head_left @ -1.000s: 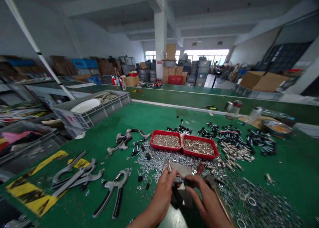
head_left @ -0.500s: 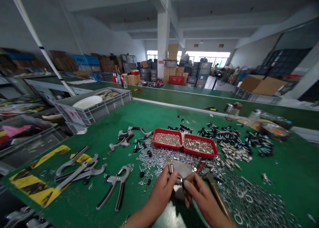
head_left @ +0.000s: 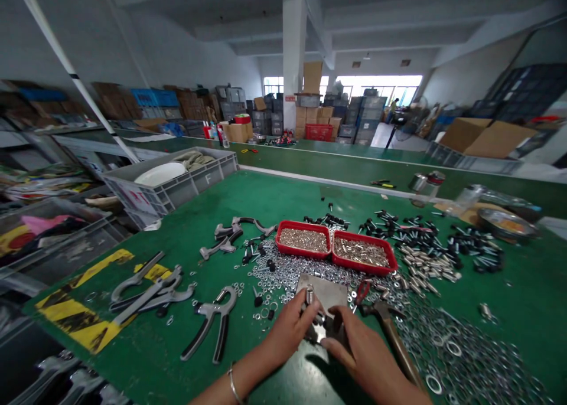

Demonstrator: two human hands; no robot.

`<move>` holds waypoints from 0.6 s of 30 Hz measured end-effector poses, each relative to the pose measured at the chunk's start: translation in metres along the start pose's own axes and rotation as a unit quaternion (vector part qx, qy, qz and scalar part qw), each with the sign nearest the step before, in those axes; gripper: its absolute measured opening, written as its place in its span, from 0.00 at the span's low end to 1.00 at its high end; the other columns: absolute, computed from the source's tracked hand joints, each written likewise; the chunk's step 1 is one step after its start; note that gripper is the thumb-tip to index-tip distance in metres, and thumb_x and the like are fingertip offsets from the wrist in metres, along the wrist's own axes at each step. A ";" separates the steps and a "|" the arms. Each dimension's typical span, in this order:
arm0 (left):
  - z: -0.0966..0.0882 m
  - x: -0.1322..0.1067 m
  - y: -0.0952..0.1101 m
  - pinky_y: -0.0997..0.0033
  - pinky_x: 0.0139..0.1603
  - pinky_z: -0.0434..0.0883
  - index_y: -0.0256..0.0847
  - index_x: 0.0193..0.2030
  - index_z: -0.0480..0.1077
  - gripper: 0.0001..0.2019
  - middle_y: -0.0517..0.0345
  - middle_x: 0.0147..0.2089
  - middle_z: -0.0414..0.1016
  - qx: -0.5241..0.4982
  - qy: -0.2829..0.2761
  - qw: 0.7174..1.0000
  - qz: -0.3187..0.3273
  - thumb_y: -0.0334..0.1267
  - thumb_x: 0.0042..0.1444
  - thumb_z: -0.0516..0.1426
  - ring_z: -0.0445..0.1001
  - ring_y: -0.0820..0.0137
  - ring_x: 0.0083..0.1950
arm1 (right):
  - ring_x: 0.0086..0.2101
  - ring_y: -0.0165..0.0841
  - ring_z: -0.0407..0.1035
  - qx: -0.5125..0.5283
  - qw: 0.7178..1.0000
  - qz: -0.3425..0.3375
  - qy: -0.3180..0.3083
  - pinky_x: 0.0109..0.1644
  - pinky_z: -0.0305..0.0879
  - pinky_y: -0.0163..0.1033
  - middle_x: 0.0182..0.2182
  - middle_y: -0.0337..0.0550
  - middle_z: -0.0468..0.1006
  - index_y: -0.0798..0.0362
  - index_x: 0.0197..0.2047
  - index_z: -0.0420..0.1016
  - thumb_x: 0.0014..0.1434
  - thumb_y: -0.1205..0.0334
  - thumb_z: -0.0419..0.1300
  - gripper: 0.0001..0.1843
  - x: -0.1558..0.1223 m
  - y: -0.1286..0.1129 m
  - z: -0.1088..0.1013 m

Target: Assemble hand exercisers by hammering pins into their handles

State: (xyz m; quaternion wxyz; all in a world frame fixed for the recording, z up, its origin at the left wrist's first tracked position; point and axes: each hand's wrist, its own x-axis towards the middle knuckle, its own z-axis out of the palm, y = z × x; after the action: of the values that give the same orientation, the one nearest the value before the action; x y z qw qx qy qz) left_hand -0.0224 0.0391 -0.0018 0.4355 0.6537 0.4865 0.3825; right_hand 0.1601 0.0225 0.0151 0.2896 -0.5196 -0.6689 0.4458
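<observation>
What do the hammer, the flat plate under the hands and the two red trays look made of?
The hammer head looks like dark steel, from its grey metallic tone; the handle looks like wood, from its brown colour, though that's less certain. The flat plate seems bare sheet metal, dull grey with a faint sheen. The red trays look like moulded plastic, with smooth, glossy, rounded rims.

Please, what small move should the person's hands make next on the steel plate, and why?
Probably the right hand should take the hammer, because it lies just beside that hand, while the small metal part sits between the hands on the steel plate, which looks like a hard surface for striking.
</observation>
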 end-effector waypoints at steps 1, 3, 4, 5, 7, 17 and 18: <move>0.000 0.000 0.000 0.69 0.45 0.67 0.39 0.43 0.67 0.14 0.55 0.40 0.73 -0.009 0.007 1.000 -0.005 0.47 0.68 0.47 0.71 0.67 0.42 | 0.34 0.37 0.69 -0.029 0.998 -0.033 0.033 0.36 0.64 0.38 0.35 0.48 0.75 0.52 0.38 0.71 0.52 0.31 0.59 0.30 0.000 0.002 0.001; 0.000 -0.002 0.002 0.69 0.46 0.66 0.40 0.43 0.67 0.14 0.55 0.40 0.73 -0.004 0.003 1.000 0.022 0.46 0.68 0.47 0.70 0.67 0.42 | 0.28 0.34 0.67 0.016 1.000 -0.008 -0.001 0.32 0.63 0.37 0.27 0.43 0.73 0.52 0.32 0.69 0.57 0.30 0.52 0.31 -0.002 0.006 0.007; -0.001 -0.003 0.003 0.69 0.48 0.66 0.40 0.44 0.67 0.13 0.55 0.41 0.73 0.008 -0.011 0.999 0.047 0.46 0.68 0.48 0.70 0.67 0.43 | 0.22 0.31 0.64 0.071 0.994 0.040 -0.069 0.27 0.61 0.36 0.21 0.40 0.70 0.52 0.30 0.68 0.61 0.29 0.43 0.34 -0.003 0.007 0.010; -0.001 -0.004 0.004 0.69 0.49 0.65 0.40 0.44 0.67 0.13 0.55 0.42 0.72 0.023 -0.033 0.997 0.072 0.45 0.68 0.48 0.70 0.67 0.44 | 0.16 0.28 0.59 0.123 0.978 0.093 -0.141 0.22 0.58 0.34 0.17 0.38 0.67 0.52 0.29 0.67 0.62 0.29 0.34 0.38 -0.004 0.009 0.012; -0.002 -0.006 0.005 0.67 0.49 0.65 0.40 0.43 0.67 0.13 0.54 0.42 0.72 0.053 -0.073 0.992 0.092 0.45 0.68 0.48 0.69 0.67 0.44 | 0.12 0.27 0.55 0.150 0.954 0.145 -0.217 0.18 0.53 0.33 0.15 0.38 0.66 0.53 0.28 0.67 0.62 0.30 0.23 0.44 -0.006 0.009 0.012; 0.010 -0.003 0.007 0.63 0.58 0.64 0.40 0.44 0.64 0.07 0.49 0.51 0.65 0.048 -0.018 0.988 0.148 0.39 0.68 0.48 0.65 0.65 0.54 | 0.18 0.30 0.62 0.060 0.984 0.080 -0.145 0.23 0.59 0.35 0.20 0.42 0.71 0.53 0.31 0.69 0.66 0.35 0.30 0.38 -0.007 0.007 0.006; 0.011 -0.002 0.007 0.63 0.57 0.64 0.40 0.44 0.64 0.07 0.49 0.50 0.65 0.051 -0.010 0.989 0.139 0.39 0.68 0.48 0.66 0.65 0.53 | 0.23 0.32 0.65 0.024 0.994 0.043 -0.098 0.27 0.62 0.36 0.25 0.44 0.73 0.53 0.33 0.70 0.64 0.33 0.38 0.34 -0.007 0.007 0.005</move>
State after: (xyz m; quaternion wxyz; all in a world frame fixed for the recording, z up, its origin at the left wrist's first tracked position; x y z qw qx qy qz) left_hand -0.0104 0.0337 0.0005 0.3486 0.7402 0.4054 0.4078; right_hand 0.1612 0.0145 0.0074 0.2159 -0.4947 -0.6598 0.5228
